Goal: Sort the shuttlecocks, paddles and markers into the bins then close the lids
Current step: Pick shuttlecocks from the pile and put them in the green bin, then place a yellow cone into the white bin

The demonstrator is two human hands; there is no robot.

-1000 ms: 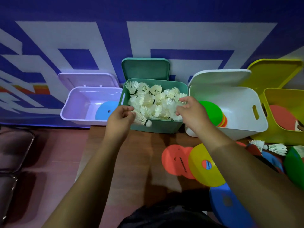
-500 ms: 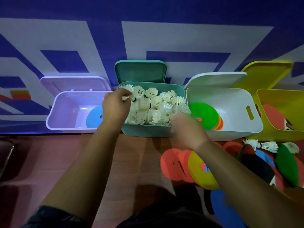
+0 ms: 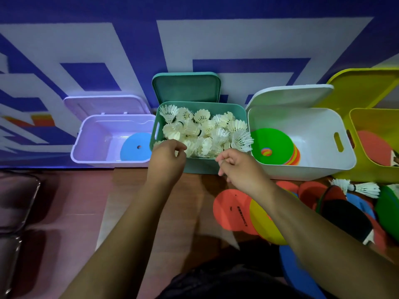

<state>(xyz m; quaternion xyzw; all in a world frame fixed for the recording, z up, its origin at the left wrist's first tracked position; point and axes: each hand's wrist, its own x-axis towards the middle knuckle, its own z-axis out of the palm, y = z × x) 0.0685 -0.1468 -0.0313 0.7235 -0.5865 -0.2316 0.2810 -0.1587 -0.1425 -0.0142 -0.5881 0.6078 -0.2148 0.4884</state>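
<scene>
Head view, left grip point(image 3: 167, 157) and right grip point(image 3: 237, 167) both curled at near rim of teal bin point(image 3: 200, 165), whether either holds anything cannot be told, shuttlecocks point(image 3: 205, 130) heaped inside just beyond them, loose shuttlecocks point(image 3: 356, 187) well right on tabletop point(image 3: 194, 212) among markers point(image 3: 233, 210).

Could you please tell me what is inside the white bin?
A stack of round markers, green on top, orange and yellow edges showing beneath; the count underneath is hidden.
</scene>
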